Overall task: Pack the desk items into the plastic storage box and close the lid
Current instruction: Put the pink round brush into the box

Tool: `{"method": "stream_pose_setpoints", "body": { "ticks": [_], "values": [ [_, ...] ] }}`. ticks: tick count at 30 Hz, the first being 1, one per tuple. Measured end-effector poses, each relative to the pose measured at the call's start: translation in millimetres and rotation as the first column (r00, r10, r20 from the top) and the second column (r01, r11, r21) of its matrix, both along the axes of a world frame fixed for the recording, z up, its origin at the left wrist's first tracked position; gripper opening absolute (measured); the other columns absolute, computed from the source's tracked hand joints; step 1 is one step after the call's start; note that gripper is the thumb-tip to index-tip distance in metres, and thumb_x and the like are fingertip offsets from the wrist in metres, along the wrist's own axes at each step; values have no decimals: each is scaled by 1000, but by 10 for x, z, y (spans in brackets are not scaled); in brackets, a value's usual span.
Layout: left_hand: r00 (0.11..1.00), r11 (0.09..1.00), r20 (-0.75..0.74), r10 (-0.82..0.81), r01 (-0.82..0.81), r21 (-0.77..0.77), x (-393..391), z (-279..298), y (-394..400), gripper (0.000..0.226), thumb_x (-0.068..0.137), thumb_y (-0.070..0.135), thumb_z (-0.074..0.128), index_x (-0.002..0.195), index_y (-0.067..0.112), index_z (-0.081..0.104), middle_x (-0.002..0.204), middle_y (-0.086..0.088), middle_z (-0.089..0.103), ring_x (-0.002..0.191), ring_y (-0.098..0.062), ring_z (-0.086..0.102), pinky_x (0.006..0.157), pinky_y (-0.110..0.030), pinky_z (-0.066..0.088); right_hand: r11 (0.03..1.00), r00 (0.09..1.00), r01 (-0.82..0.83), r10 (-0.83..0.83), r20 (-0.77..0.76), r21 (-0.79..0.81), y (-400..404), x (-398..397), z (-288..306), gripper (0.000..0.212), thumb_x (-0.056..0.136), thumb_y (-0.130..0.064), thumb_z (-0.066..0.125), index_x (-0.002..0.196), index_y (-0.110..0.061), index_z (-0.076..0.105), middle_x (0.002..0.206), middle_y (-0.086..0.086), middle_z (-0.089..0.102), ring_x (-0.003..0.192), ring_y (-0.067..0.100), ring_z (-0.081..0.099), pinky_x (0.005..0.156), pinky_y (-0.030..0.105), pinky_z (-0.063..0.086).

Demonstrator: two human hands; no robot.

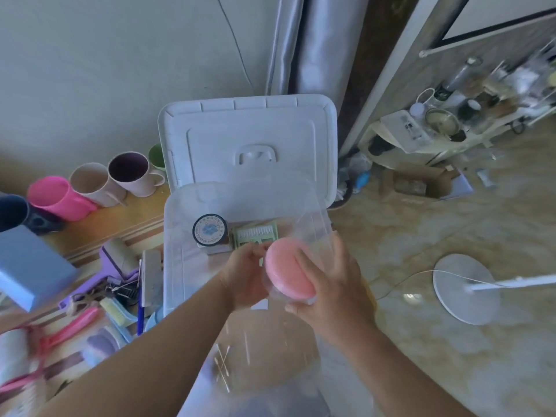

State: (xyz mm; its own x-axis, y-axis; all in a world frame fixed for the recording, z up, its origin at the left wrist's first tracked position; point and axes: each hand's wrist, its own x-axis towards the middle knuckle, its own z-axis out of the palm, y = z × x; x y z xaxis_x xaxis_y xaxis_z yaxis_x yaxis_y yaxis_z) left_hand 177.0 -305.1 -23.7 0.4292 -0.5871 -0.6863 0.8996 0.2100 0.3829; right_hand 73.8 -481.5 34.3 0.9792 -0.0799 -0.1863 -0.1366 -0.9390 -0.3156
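Observation:
A clear plastic storage box [177, 236] stands at the desk's right end, and its white lid [249, 136] leans upright behind it. On the box floor lie a round black-rimmed tin [209, 230] and a green packet [255, 234]. Both hands hold a round pink item in a clear case [285, 272] over the box. My right hand [328, 284] grips it from the right. My left hand [246, 275] holds its left edge with curled fingers.
Mugs stand along the wall: dark [12, 212], pink [57, 197], beige [93, 182], purple-lined [132, 173], green [157, 156]. A blue box [27, 266], pens, clips and brushes [114, 290] clutter the desk left. A fan base [466, 287] stands on the floor right.

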Motion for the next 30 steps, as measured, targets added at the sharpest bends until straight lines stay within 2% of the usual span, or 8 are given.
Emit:
{"method": "stream_pose_setpoints", "body": {
  "ticks": [3, 5, 10, 15, 18, 21, 27, 30],
  "values": [
    [977, 959, 87, -195, 172, 225, -26, -10, 114, 58, 86, 60, 61, 130, 23, 69, 117, -14, 72, 99, -34, 70, 79, -41, 57, 998, 999, -8, 6, -37, -60, 54, 5, -36, 103, 60, -58, 94, 148, -55, 40, 171, 14, 6, 130, 41, 45, 90, 51, 59],
    [953, 927, 159, -258, 198, 318, -59, -57, 150, 61, 78, 60, 75, 131, 32, 66, 115, -6, 77, 96, -28, 74, 79, -39, 60, 998, 1000, -7, 7, -11, -57, 66, 9, -34, 99, 63, -51, 95, 147, -51, 44, 170, 16, 9, 126, 40, 51, 87, 49, 60],
    [990, 933, 125, 62, -102, 344, 26, -273, 7, 62, 89, 16, 79, 139, 31, 47, 127, -17, 65, 97, -39, 74, 81, -45, 63, 999, 999, -7, 5, 54, 33, -39, -52, -34, 103, 81, -34, 83, 160, -46, 19, 173, 8, 1, 133, 35, 55, 85, 41, 62],
    [910, 841, 175, 377, -415, 347, 213, -445, -196, 69, 94, 16, 73, 150, 29, 36, 134, -11, 53, 102, -34, 66, 87, -48, 59, 998, 998, 25, -28, 54, 53, -77, -140, -86, 103, 81, -23, 78, 158, -44, 13, 175, 0, -3, 127, 33, 59, 75, 41, 62],
    [921, 846, 172, 350, -389, 364, 180, -468, -246, 75, 93, 23, 75, 153, 43, 32, 134, -1, 52, 100, -26, 65, 97, -46, 54, 997, 998, 48, -50, 39, 54, -74, -130, -103, 101, 81, -23, 77, 159, -43, 16, 174, 1, -2, 125, 33, 60, 75, 41, 61],
    [923, 849, 173, 343, -383, 363, 123, -486, -261, 47, 92, 21, 77, 121, 49, 52, 114, -2, 58, 86, -29, 62, 78, -38, 57, 997, 998, 56, -57, 23, 52, -69, -120, -111, 98, 81, -22, 77, 160, -41, 21, 174, 2, 0, 124, 33, 60, 73, 39, 60],
    [959, 885, 74, 275, -283, 370, -71, -476, -242, 54, 89, 28, 77, 133, 31, 47, 121, -9, 58, 94, -40, 73, 86, -45, 63, 998, 998, 55, -56, 16, 44, -69, -134, -115, 100, 85, -26, 72, 160, -46, 9, 174, 2, -6, 128, 34, 56, 79, 44, 61],
    [979, 900, 41, 198, -198, 388, -258, -393, -221, 65, 73, 41, 73, 133, 30, 51, 128, -13, 60, 95, -37, 72, 77, -41, 62, 998, 998, 59, -60, 16, 36, -68, -136, -105, 101, 85, -27, 72, 158, -48, 6, 173, 1, -8, 126, 33, 57, 79, 43, 60]
  ]
}}
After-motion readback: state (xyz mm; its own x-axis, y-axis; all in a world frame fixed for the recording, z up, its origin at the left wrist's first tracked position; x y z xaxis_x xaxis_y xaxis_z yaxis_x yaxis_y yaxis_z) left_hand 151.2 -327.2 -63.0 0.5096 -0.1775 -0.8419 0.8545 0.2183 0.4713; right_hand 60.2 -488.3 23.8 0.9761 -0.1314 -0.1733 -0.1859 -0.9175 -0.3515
